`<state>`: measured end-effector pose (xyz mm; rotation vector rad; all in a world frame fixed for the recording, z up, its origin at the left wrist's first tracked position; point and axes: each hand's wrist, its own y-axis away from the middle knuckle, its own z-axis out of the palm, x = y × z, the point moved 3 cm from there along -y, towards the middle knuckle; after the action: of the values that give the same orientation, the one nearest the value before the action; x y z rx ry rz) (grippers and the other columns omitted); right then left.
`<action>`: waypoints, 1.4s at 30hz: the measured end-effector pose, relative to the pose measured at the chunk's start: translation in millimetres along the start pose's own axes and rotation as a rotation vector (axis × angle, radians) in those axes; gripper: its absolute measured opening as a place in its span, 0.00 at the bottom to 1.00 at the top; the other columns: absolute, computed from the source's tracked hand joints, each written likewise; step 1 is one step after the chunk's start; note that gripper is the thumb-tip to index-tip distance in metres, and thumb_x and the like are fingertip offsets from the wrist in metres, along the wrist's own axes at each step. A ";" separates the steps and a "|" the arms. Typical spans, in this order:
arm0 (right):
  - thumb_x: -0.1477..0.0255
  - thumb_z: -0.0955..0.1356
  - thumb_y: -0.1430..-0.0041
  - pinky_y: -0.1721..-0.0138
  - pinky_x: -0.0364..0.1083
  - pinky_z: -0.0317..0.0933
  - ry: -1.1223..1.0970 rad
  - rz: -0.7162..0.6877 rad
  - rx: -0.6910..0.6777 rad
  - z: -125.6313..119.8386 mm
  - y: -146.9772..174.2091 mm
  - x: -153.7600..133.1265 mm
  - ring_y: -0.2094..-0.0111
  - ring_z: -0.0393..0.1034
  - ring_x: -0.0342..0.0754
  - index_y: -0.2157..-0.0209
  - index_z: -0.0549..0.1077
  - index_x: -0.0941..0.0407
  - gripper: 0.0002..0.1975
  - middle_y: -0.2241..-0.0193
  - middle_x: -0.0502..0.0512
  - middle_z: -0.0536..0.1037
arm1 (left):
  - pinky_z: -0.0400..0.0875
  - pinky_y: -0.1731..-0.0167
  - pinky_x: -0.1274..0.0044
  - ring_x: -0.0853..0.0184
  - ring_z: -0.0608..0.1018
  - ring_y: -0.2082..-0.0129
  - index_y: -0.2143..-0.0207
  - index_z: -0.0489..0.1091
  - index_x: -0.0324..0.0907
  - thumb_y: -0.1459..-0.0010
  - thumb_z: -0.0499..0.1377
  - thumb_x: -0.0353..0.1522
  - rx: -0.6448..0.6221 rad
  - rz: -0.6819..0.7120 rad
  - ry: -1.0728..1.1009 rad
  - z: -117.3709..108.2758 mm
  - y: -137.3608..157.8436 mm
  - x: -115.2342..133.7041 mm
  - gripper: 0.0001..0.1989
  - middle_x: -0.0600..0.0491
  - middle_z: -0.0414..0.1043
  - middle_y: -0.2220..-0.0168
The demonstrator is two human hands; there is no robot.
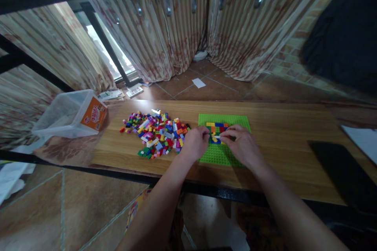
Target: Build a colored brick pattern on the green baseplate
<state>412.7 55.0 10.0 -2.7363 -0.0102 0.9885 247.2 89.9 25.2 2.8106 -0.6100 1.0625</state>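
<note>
The table (282,133) bore a pile of loose bricks (160,133) and, right of it, a green board (220,157). Left hand (195,142) and right hand (242,145) had fingertips drawn narrow (whether round anything, I couldn't tell), the brick patch (217,129) on the board lying between them.

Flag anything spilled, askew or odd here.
A white sheet lies alone on the tiles beyond the table, as if dropped. The loose bricks look heaped, not spilled; no damage shows.
</note>
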 end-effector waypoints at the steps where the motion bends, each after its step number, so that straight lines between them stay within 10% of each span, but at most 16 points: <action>1: 0.66 0.68 0.45 0.55 0.53 0.61 -0.003 0.004 -0.002 -0.4 -0.1 -0.2 0.60 0.68 0.51 0.71 0.80 0.51 0.08 0.65 0.55 0.74 | 0.69 0.64 0.77 0.66 0.76 0.68 0.66 0.74 0.40 0.44 0.54 0.25 -0.001 0.002 -0.002 0.0 0.0 0.4 0.09 0.50 0.77 0.68; 42: 0.65 0.66 0.44 0.60 0.49 0.62 -0.081 0.078 0.109 -30.8 3.2 7.1 0.65 0.72 0.50 0.69 0.77 0.53 0.10 0.66 0.54 0.79 | 0.70 0.56 0.75 0.66 0.75 0.61 0.68 0.78 0.43 0.45 0.58 0.27 0.114 -0.009 -0.011 12.7 -4.3 9.4 0.08 0.50 0.73 0.62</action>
<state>437.4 45.8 27.8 -2.6143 0.1342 1.0864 263.1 88.0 22.0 2.9146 -0.5541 1.1160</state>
